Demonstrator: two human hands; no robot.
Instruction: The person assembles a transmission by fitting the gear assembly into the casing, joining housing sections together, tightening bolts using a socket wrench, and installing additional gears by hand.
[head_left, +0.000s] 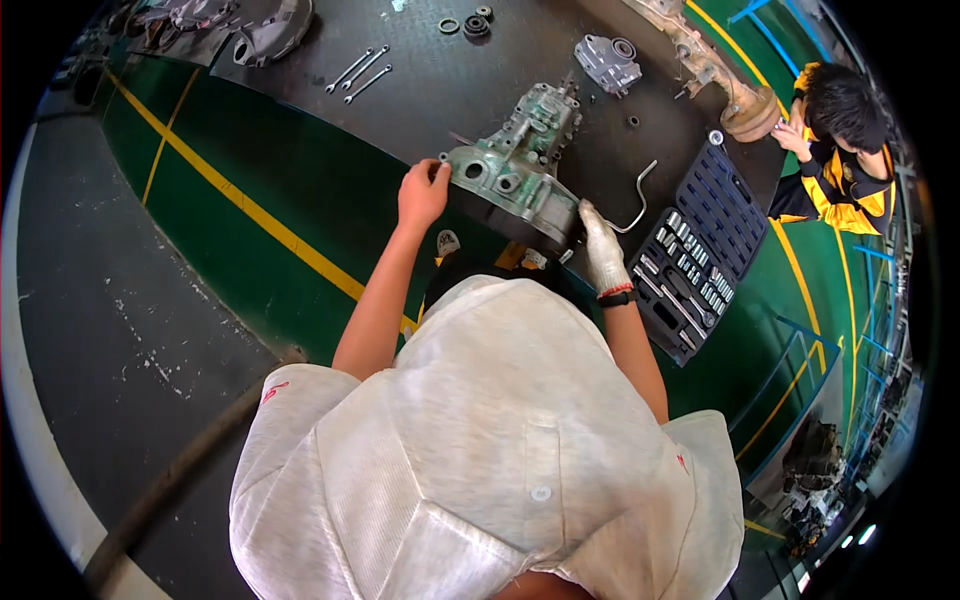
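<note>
A green-stained metal gearbox housing (528, 152) rests at the near edge of the dark workbench, its wide end toward me. My bare left hand (423, 194) holds the left side of that wide end, thumb and fingers bent at its rim. On the opposite side my right hand (602, 246), in a pale knitted glove, grips the housing's lower right corner; its fingers are partly hidden. Just right of the glove lies a bent metal bar (641, 200). An opened socket set case (690, 262) sits beside my right forearm, with rows of sockets in it.
Three wrenches (358, 75) lie far left on the workbench (400, 110). Bearings and rings (476, 25) sit at the back, and a smaller grey metal housing (608, 65) lies to their right. Another person (845, 150) touches a long rusty axle part (715, 80) at the right.
</note>
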